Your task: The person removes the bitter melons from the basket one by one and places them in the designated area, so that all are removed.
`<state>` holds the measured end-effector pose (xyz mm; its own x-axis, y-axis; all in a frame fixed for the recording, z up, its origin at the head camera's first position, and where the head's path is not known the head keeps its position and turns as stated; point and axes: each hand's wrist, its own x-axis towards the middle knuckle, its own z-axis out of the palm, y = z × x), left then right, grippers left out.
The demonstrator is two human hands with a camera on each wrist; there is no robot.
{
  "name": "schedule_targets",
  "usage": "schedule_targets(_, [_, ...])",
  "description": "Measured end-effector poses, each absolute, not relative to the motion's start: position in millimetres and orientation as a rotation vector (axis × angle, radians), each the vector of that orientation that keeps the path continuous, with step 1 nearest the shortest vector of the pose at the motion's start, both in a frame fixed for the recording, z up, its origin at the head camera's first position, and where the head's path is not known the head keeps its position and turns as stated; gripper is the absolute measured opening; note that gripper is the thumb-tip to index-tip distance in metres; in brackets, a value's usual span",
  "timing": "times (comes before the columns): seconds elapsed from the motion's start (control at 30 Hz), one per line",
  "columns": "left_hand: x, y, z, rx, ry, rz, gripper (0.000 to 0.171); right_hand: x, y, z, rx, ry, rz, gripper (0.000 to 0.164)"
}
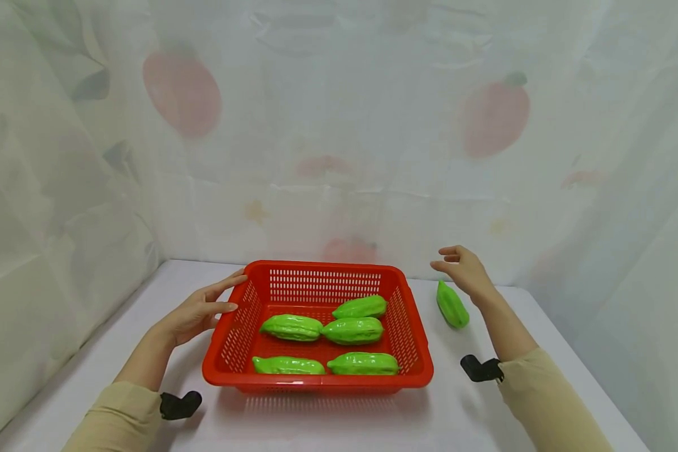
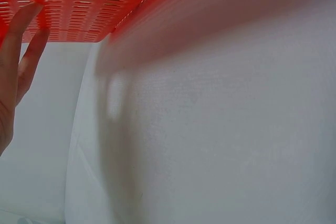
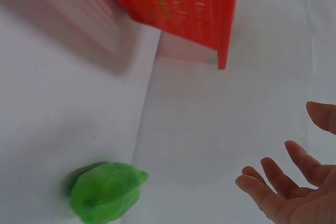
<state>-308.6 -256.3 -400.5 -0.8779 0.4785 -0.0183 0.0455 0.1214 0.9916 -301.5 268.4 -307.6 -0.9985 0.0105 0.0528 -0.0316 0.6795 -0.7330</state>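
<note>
A red plastic basket (image 1: 322, 380) with slotted walls stands on the table, holding several green, ridged, elongated fruits (image 1: 353, 331) with pointed ends, resembling star fruit. At its left rim, my left hand (image 1: 194, 312) touches the basket with nearly straight fingers. In the left wrist view, two fingers (image 2: 32, 59) lie against the slotted outer wall. One more such green fruit (image 1: 452, 305) lies on the table, to the right of the basket. My right hand (image 1: 463, 272) hovers just above and behind it, fingers loosely bent and apart, with nothing in them.
A white-covered table (image 1: 311, 433) carries the basket. Pale curtains (image 1: 339, 125) printed with red fruit hang behind and at both sides. Black wrist mounts (image 1: 181, 405) sit on both sleeves, low over the table.
</note>
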Motion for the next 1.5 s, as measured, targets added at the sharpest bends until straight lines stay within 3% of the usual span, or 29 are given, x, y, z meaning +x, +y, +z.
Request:
schedule_targets(0.63, [-308,-255,-399,0.482,2.069,1.816,0.069,-310,214,-285,0.183,-2.721,1.377,0.051])
schedule_targets(1.5, [-307,-257,-401,0.501,2.061,1.828,0.068,-320,136,-291,0.451,-2.696,1.504,0.044])
